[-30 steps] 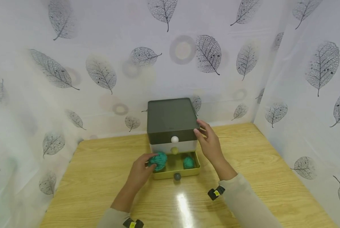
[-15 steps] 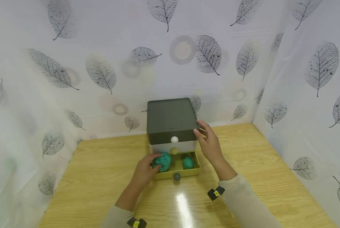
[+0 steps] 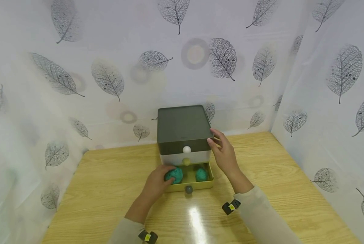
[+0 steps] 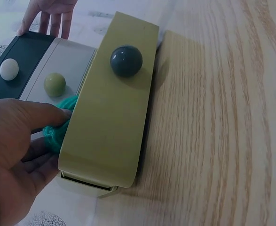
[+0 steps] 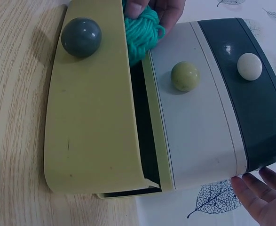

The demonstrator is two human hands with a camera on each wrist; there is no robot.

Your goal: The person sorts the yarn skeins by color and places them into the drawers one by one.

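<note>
A small three-tier drawer box (image 3: 184, 123), dark green over white over yellow-green, has its bottom drawer (image 3: 197, 185) pulled out. My left hand (image 3: 157, 181) holds a ball of teal yarn (image 3: 176, 175) at the drawer's left end, thumb and fingers around it. In the right wrist view that yarn ball (image 5: 142, 35) sits low behind the drawer's front panel (image 5: 90, 117). A second teal yarn ball (image 3: 201, 175) lies in the drawer's right end. My right hand (image 3: 226, 154) rests with extended fingers against the upper right side of the box.
A dark grey knob (image 3: 189, 189) is on the open drawer's front. The upper drawers carry an olive knob (image 3: 186, 161) and a white knob (image 3: 186, 149). The box stands on a wooden table (image 3: 114, 176), in front of a leaf-patterned curtain (image 3: 124, 78).
My left hand has moved a little right and lowered the yarn ball into the open drawer's left end. The right hand has stayed against the box.
</note>
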